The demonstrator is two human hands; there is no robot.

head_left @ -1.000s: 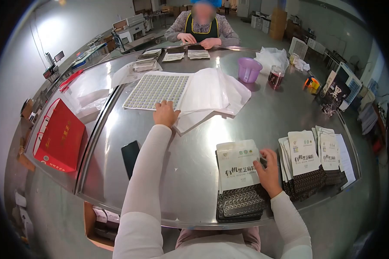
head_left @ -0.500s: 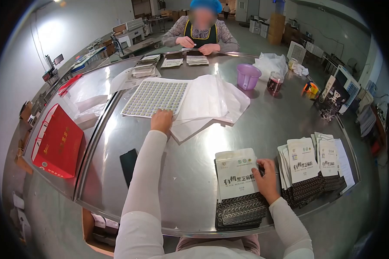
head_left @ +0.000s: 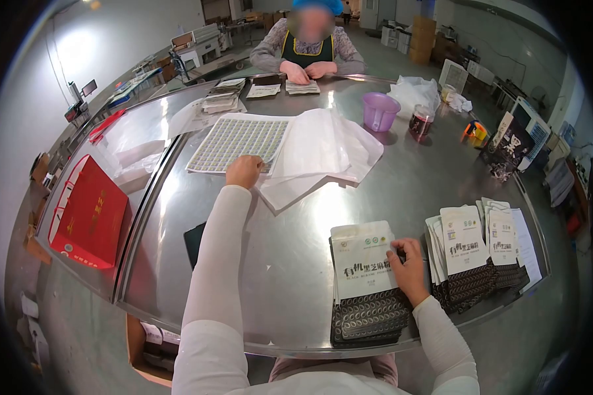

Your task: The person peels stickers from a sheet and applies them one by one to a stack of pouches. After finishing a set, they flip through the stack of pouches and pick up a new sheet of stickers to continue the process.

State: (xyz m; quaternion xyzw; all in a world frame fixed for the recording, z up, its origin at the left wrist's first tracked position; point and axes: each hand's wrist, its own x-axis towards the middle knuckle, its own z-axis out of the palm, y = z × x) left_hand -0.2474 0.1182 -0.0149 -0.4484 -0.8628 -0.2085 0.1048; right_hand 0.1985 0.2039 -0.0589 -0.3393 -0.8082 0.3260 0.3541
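Observation:
A sheet of small printed stickers point(head_left: 234, 141) lies across the table, its right side next to loose white backing paper point(head_left: 313, 148). My left hand point(head_left: 245, 171) is at the sheet's near right corner, fingers closed in a pinch on it; the fingertips are partly hidden. In front of me on the right is a stack of flat white-and-black pouches point(head_left: 369, 322). My right hand point(head_left: 410, 268) grips the right edge of the top pouch point(head_left: 362, 257), thumb on its face. Farther right, more pouches point(head_left: 463, 243) lie in overlapping piles.
A purple cup point(head_left: 380, 112), a dark-red jar point(head_left: 420, 123) and a yellow-orange tape dispenser point(head_left: 474, 133) stand at the right. A red gift bag point(head_left: 92, 214) lies left; a phone point(head_left: 194, 243) is partly under my left forearm. Opposite, a co-worker's hands point(head_left: 303, 71) are over pouches.
My left hand has turned slightly and its fingers have drawn together at the sheet's corner. My right hand stays at the pouch. The co-worker's hands have lowered onto the pouches.

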